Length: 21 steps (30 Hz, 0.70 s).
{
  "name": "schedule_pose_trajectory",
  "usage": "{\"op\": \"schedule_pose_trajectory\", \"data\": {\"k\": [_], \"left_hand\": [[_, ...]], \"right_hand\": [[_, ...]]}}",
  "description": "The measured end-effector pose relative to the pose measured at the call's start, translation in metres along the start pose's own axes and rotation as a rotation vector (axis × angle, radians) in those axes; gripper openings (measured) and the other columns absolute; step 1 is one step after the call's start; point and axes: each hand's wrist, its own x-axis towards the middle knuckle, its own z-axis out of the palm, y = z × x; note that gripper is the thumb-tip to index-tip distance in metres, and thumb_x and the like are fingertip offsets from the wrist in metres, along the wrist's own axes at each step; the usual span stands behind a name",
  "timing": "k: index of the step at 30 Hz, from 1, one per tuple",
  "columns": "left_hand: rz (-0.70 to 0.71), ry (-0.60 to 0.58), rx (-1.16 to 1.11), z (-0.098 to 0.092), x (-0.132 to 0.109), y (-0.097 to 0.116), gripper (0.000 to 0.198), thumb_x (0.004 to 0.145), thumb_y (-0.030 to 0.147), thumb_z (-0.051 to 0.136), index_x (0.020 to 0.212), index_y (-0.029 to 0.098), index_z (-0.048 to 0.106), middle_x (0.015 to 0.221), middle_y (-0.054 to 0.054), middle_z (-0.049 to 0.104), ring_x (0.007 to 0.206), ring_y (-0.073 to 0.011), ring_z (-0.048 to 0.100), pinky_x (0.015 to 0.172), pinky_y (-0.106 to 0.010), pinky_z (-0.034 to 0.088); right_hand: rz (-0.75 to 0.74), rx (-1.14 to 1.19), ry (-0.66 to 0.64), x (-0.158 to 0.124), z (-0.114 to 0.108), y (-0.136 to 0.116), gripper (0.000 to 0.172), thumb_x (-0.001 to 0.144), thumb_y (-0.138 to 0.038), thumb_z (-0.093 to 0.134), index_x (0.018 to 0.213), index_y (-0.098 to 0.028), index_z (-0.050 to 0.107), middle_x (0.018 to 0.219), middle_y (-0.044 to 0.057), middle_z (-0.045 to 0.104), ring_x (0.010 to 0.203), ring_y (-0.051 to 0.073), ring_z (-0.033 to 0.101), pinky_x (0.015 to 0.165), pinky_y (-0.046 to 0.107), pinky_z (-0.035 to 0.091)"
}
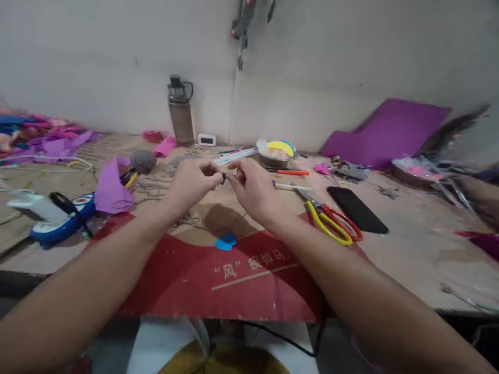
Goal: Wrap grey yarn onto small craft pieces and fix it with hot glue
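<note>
My left hand (193, 183) and my right hand (251, 186) are raised together over the table, fingertips pinched on a tiny dark piece (224, 178) between them. What the piece is I cannot make out. Below them on the red-printed cardboard (187, 280) lies a small blue cutout (225, 241). A thin grey thread trails on the table under my left wrist, toward a grey yarn ball (143, 160).
Yellow and red scissors (331, 221) and a black phone (357, 209) lie to the right. A glue gun on a blue stand (54, 215), purple paper (110, 189), a bottle (180, 110), a bowl (275, 154), pens, purple sheet (385, 132) surround. Another person's arm (481, 195) at far right.
</note>
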Motion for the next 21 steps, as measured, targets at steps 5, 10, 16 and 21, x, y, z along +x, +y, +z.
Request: {"op": "schedule_pose_trajectory", "data": {"k": [5,10,16,21], "left_hand": [[-0.046,0.060,-0.053,0.003,0.000,0.000,0.007,0.069,0.019,0.059,0.066,0.016,0.064,0.053,0.003,0.057,0.051,-0.0094,0.050,0.049,-0.022,0.036],[-0.049,0.084,-0.099,0.006,0.000,-0.005,0.007,0.071,0.021,0.059,0.071,0.016,0.065,0.053,0.002,0.057,0.049,-0.0090,0.048,0.048,-0.021,0.034],[-0.012,0.104,-0.125,0.009,-0.001,-0.008,0.006,0.073,0.021,0.059,0.072,0.017,0.064,0.054,0.002,0.057,0.049,-0.0084,0.047,0.047,-0.021,0.035],[-0.022,0.145,-0.233,0.012,0.000,-0.010,0.004,0.073,0.019,0.060,0.072,0.017,0.063,0.054,0.003,0.055,0.048,-0.0072,0.048,0.045,-0.018,0.035]], "right_hand": [[0.037,0.040,0.012,-0.002,0.002,-0.002,0.006,0.087,-0.018,0.055,0.081,-0.019,0.055,0.080,0.003,0.059,0.072,0.015,0.050,0.067,0.029,0.038],[0.165,0.125,0.028,-0.002,0.003,-0.006,0.009,0.085,-0.021,0.056,0.077,-0.018,0.054,0.074,0.001,0.058,0.066,0.012,0.047,0.064,0.027,0.037],[0.253,0.217,0.028,-0.002,0.006,-0.009,0.012,0.084,-0.023,0.057,0.074,-0.018,0.053,0.071,-0.001,0.058,0.063,0.011,0.047,0.063,0.026,0.036],[0.252,0.253,0.034,-0.005,0.008,-0.011,0.014,0.086,-0.024,0.055,0.073,-0.018,0.053,0.071,-0.001,0.057,0.063,0.011,0.047,0.063,0.026,0.035]]}}
